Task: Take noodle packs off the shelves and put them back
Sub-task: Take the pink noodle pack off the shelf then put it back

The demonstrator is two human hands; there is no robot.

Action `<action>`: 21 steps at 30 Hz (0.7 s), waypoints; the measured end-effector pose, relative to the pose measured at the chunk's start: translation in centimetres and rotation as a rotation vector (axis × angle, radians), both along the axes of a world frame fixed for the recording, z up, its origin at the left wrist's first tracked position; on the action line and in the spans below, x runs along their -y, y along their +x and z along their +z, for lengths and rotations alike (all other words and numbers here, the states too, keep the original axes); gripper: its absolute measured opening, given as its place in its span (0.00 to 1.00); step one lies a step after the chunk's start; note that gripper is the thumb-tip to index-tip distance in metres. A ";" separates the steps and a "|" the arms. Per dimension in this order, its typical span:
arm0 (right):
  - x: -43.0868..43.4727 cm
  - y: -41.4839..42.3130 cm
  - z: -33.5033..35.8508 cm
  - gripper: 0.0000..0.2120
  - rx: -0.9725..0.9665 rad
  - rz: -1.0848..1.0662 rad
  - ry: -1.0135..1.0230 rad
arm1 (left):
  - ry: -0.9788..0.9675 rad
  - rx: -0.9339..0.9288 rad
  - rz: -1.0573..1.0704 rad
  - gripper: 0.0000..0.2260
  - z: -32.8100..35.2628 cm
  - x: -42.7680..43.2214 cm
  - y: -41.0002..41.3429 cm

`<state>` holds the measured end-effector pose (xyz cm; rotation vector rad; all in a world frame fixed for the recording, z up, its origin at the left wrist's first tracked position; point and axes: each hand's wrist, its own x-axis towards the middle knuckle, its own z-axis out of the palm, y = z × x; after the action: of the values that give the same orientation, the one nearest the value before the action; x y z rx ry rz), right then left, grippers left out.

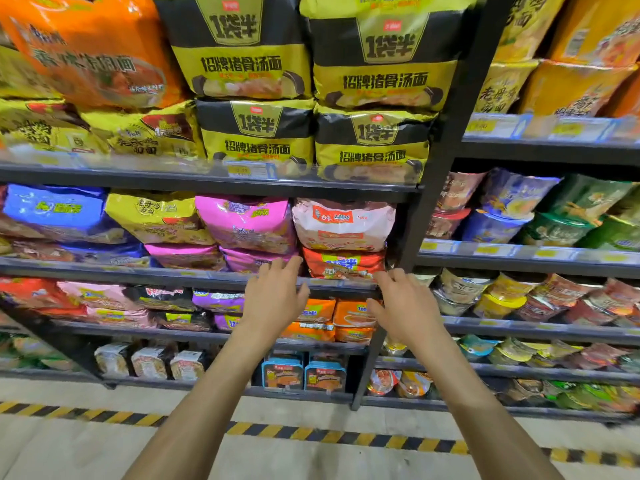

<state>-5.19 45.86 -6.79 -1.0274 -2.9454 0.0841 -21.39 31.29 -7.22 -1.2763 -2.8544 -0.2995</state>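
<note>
A shop aisle of dark metal shelves point(207, 183) crammed with instant noodles. The largest, up top, are yellow-and-black multipacks point(375, 64) reading "1袋半" and "招牌猪骨汤面". One shelf down, a red noodle pack point(341, 265) lies under a white pack point(343, 225). The left hand point(273, 299) and right hand point(403, 306) flank the red pack, fingers spread, gripping nothing.

Bright even light, glare on wrappers, blurred and bowed edges
</note>
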 end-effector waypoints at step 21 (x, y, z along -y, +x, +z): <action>-5.3 -6.6 -8.1 0.41 -0.644 -0.086 -0.204 | 0.703 0.344 -0.107 0.39 -8.9 -7.6 -6.8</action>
<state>-11.80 51.12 -14.94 -0.9202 -2.3368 0.5997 -28.23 38.85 -16.11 -1.2908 -2.4950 -1.4849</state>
